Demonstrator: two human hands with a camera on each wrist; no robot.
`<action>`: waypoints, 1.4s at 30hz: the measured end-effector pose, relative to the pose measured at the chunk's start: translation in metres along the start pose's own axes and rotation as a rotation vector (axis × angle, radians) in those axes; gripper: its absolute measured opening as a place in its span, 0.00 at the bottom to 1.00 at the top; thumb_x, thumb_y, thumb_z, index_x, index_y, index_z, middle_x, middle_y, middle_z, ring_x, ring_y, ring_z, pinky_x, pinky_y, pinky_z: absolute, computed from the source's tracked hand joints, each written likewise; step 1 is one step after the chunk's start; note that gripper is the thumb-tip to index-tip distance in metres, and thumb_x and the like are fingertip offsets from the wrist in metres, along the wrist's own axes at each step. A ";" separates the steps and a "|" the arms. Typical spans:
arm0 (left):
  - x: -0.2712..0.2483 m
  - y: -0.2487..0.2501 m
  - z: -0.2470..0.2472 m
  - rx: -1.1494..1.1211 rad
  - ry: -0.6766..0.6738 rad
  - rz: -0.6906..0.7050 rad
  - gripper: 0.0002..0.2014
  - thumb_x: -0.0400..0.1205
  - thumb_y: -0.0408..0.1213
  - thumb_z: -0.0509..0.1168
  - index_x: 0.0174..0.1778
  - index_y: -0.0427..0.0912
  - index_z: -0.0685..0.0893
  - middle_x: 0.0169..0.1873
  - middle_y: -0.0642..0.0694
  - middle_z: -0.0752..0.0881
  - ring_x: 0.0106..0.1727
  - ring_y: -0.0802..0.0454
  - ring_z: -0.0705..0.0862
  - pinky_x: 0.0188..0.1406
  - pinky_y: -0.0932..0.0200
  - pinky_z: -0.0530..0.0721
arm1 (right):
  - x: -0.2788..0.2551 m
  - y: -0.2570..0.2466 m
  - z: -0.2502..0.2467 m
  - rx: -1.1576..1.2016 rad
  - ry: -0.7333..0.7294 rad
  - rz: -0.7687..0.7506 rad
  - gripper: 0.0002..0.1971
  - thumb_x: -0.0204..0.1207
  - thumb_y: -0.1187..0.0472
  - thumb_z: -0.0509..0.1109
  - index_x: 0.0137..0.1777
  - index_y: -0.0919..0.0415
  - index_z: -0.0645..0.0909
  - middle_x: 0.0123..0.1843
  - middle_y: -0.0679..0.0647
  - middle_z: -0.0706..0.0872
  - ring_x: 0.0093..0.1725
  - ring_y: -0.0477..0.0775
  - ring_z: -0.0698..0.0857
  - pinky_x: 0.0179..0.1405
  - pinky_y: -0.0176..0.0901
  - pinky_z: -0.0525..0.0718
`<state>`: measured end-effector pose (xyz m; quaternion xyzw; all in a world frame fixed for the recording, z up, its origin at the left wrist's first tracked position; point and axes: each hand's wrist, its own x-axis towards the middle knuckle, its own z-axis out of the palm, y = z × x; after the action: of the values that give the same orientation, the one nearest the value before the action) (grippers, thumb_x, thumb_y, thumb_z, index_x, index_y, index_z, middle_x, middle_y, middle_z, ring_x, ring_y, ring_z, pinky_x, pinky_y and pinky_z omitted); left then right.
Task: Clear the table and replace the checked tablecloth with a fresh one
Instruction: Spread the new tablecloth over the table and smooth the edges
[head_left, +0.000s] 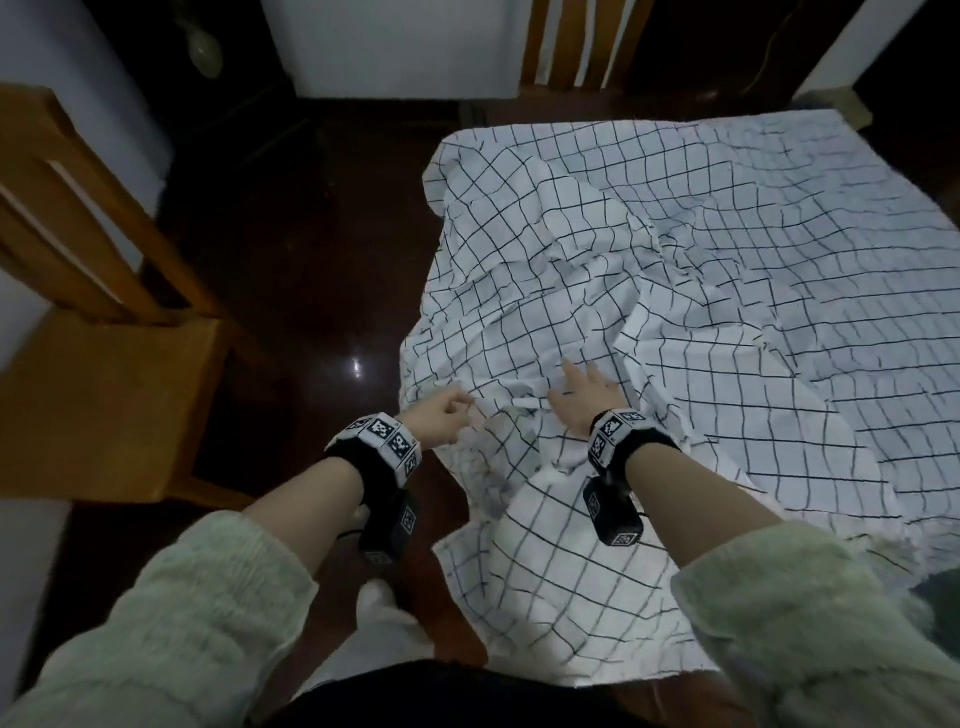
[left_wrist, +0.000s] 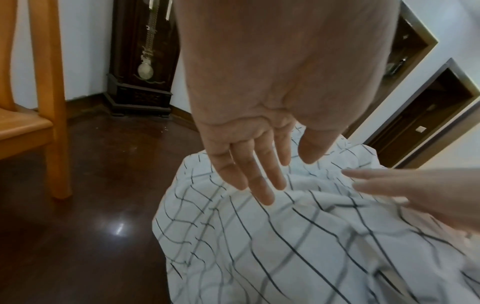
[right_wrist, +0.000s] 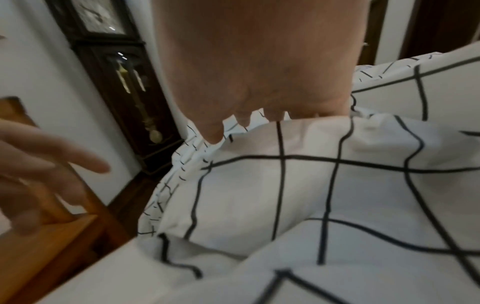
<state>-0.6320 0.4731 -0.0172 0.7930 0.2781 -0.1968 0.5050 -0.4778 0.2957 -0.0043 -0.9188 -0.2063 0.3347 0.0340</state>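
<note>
A white tablecloth with a black check (head_left: 727, 291) covers the table, bunched into folds at its near left part, with a corner hanging off the near edge. My left hand (head_left: 441, 418) is at the cloth's left edge; the left wrist view shows the left hand (left_wrist: 249, 164) with straight fingers just above the tablecloth (left_wrist: 259, 246), gripping nothing. My right hand (head_left: 582, 397) lies flat with spread fingers on the rumpled folds. In the right wrist view the right hand (right_wrist: 259, 72) has its fingertips hidden behind a raised fold of the tablecloth (right_wrist: 311, 185).
A wooden chair (head_left: 104, 364) stands on the dark glossy floor (head_left: 291, 260) to my left. Another chair back (head_left: 571, 47) stands beyond the table's far side. A dark pendulum clock (left_wrist: 145, 57) stands against the wall.
</note>
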 end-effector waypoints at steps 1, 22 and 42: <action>0.005 -0.008 -0.016 0.007 0.002 -0.005 0.18 0.85 0.42 0.60 0.71 0.46 0.74 0.56 0.45 0.82 0.45 0.53 0.84 0.44 0.62 0.82 | 0.007 -0.005 0.006 0.006 -0.010 0.040 0.32 0.83 0.44 0.51 0.85 0.42 0.44 0.87 0.51 0.44 0.84 0.69 0.49 0.78 0.70 0.60; 0.187 0.019 -0.186 0.170 -0.088 0.110 0.24 0.84 0.43 0.58 0.79 0.51 0.68 0.76 0.44 0.70 0.72 0.46 0.75 0.72 0.51 0.73 | 0.170 -0.090 -0.066 -0.042 -0.009 0.123 0.37 0.81 0.36 0.54 0.85 0.43 0.45 0.87 0.51 0.40 0.83 0.73 0.44 0.81 0.69 0.55; 0.481 0.181 -0.326 0.702 -0.127 0.382 0.30 0.81 0.56 0.57 0.81 0.59 0.61 0.81 0.46 0.58 0.81 0.41 0.58 0.77 0.47 0.58 | 0.362 -0.124 -0.212 0.270 0.097 0.431 0.27 0.80 0.47 0.60 0.73 0.64 0.71 0.76 0.62 0.70 0.79 0.65 0.59 0.80 0.55 0.59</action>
<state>-0.1370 0.8257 -0.0430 0.9410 0.0099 -0.2309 0.2474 -0.1386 0.5707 -0.0325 -0.9436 0.0427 0.3145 0.0943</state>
